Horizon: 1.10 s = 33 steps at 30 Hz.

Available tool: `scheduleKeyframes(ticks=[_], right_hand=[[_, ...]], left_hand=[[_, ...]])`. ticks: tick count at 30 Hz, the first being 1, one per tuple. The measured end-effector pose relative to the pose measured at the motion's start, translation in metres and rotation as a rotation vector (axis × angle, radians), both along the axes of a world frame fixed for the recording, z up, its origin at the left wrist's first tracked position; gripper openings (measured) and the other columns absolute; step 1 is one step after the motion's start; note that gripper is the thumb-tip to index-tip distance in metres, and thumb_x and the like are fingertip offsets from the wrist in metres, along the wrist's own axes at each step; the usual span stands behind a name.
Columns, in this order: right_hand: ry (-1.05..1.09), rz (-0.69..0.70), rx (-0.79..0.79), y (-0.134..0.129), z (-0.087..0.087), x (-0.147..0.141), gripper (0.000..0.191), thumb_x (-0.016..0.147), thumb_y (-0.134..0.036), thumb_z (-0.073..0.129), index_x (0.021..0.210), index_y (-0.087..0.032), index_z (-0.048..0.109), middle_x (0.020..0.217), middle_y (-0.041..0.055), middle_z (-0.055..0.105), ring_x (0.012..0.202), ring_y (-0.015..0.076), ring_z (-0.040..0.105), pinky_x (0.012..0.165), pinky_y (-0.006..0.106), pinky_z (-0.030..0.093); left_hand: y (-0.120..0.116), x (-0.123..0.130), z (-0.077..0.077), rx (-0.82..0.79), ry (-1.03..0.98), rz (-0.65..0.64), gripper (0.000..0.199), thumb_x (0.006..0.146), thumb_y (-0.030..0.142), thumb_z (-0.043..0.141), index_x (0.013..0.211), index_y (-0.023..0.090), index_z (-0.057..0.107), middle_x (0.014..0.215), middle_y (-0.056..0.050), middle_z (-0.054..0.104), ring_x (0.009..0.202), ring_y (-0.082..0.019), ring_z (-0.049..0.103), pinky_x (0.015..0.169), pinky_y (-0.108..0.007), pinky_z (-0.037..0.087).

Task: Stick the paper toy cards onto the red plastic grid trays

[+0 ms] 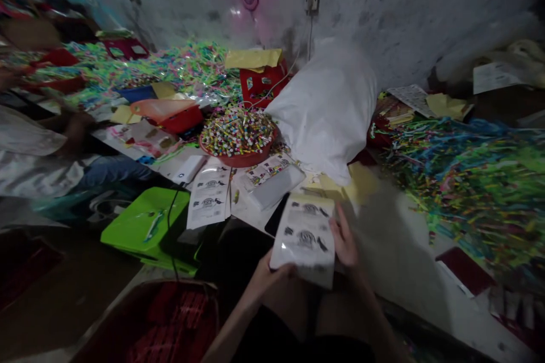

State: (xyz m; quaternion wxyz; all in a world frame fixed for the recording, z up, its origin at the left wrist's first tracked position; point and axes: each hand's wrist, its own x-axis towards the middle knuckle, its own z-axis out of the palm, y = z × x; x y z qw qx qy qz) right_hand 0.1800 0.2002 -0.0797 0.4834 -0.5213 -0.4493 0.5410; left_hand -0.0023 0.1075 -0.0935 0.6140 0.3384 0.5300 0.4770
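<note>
Over my lap is a pale, glossy printed sheet [307,238] with black designs and a yellowish far end; whether it is one layer or a stack, I cannot tell. My left hand [272,272] grips its near left corner, thumb on top. Along its right edge, my right hand [346,241] holds the side with fingers close together. A dark flat object [277,216] lies partly hidden behind the sheet. More sheets with similar prints [209,195] rest at the table edge to the left, beside a white box [189,169].
A red basin [238,160] of small colourful pieces stands ahead, with a big white sack [327,108] to its right. Colourful strips [464,181] are heaped at right. A green stool [145,221] stands at left, near another person's arm [76,130]. A red-lined container [170,317] sits below.
</note>
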Motion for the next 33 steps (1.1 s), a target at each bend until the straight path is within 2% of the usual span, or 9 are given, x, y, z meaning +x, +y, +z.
scheduleKeyframes(ticks=[3, 5, 7, 10, 14, 18, 22, 28, 33], right_hand=[[0.034, 0.132, -0.089, 0.008, 0.006, 0.007, 0.067, 0.064, -0.053, 0.071, 0.121, -0.021, 0.055, 0.094, 0.0065, 0.071, 0.084, 0.024, 0.067, 0.069, 0.034, 0.056], [0.003, 0.22, -0.145, 0.003, 0.002, 0.012, 0.055, 0.064, -0.052, 0.072, 0.107, -0.019, 0.064, 0.087, 0.0066, 0.072, 0.076, 0.0237, 0.067, 0.066, 0.034, 0.055], [-0.059, 0.238, -0.117, -0.007, -0.002, 0.015, 0.048, 0.068, -0.053, 0.068, 0.101, -0.018, 0.066, 0.088, 0.0074, 0.071, 0.076, 0.0236, 0.067, 0.066, 0.035, 0.055], [-0.279, 0.152, 0.159, -0.018, -0.001, 0.015, 0.041, 0.075, -0.048, 0.064, 0.105, -0.02, 0.066, 0.11, 0.0095, 0.066, 0.103, 0.0276, 0.06, 0.086, 0.042, 0.051], [-0.748, 0.061, 0.681, -0.022, 0.02, 0.014, 0.04, 0.078, -0.038, 0.063, 0.116, -0.025, 0.062, 0.146, 0.0066, 0.033, 0.135, 0.0337, 0.026, 0.108, 0.056, 0.027], [-0.845, 0.257, 0.895, -0.025, 0.043, 0.007, 0.026, 0.083, -0.028, 0.059, 0.108, -0.028, 0.065, 0.133, 0.0054, 0.051, 0.131, 0.0289, 0.036, 0.109, 0.06, 0.02], [-0.711, 0.313, 0.85, -0.031, 0.057, -0.003, 0.018, 0.086, -0.02, 0.054, 0.1, -0.026, 0.065, 0.101, 0.002, 0.069, 0.108, 0.0199, 0.057, 0.108, 0.052, 0.028], [-0.623, 0.272, 0.842, -0.037, 0.062, -0.002, 0.017, 0.085, -0.015, 0.056, 0.099, -0.023, 0.062, 0.091, 0.0018, 0.069, 0.089, 0.0152, 0.063, 0.096, 0.039, 0.044], [-0.687, 0.26, 0.975, -0.041, 0.063, 0.001, 0.019, 0.084, -0.011, 0.057, 0.098, -0.022, 0.063, 0.088, 0.0017, 0.069, 0.083, 0.015, 0.062, 0.087, 0.037, 0.048]], left_hand=[[-0.02, -0.007, -0.001, 0.028, 0.012, -0.33, 0.048, 0.064, 0.033, 0.077, 0.107, 0.015, 0.065, 0.105, -0.009, 0.069, 0.097, -0.027, 0.062, 0.083, -0.034, 0.048], [-0.02, -0.017, 0.005, 0.051, -0.02, -0.359, 0.052, 0.069, 0.036, 0.073, 0.116, 0.018, 0.06, 0.114, -0.008, 0.066, 0.105, -0.027, 0.059, 0.091, -0.036, 0.044], [-0.011, -0.025, 0.014, 0.052, -0.018, -0.275, 0.049, 0.076, 0.04, 0.066, 0.12, 0.019, 0.057, 0.113, -0.008, 0.066, 0.104, -0.024, 0.059, 0.092, -0.035, 0.043], [0.005, -0.027, 0.028, 0.054, 0.065, -0.222, 0.044, 0.082, 0.042, 0.059, 0.117, 0.016, 0.059, 0.098, -0.008, 0.071, 0.091, -0.02, 0.063, 0.085, -0.031, 0.045], [0.013, -0.018, 0.038, 0.074, 0.12, -0.306, 0.051, 0.081, 0.039, 0.059, 0.126, 0.016, 0.05, 0.084, -0.005, 0.071, 0.074, -0.016, 0.062, 0.067, -0.025, 0.045], [0.01, -0.009, 0.048, 0.125, 0.078, -0.429, 0.049, 0.082, 0.033, 0.058, 0.129, 0.02, 0.048, 0.089, -0.004, 0.069, 0.076, -0.015, 0.062, 0.067, -0.023, 0.044], [0.016, 0.003, 0.062, 0.225, 0.0, -0.318, 0.03, 0.08, 0.03, 0.061, 0.109, 0.019, 0.06, 0.098, -0.005, 0.067, 0.094, -0.017, 0.059, 0.083, -0.026, 0.042], [0.027, 0.02, 0.074, 0.149, -0.049, -0.15, 0.026, 0.075, 0.041, 0.065, 0.08, 0.015, 0.066, 0.076, -0.002, 0.064, 0.075, -0.015, 0.056, 0.07, -0.024, 0.041], [0.024, 0.029, 0.079, 0.065, -0.001, -0.029, 0.038, 0.071, 0.05, 0.065, 0.059, 0.015, 0.057, 0.055, 0.004, 0.047, 0.056, -0.009, 0.04, 0.056, -0.021, 0.032]])
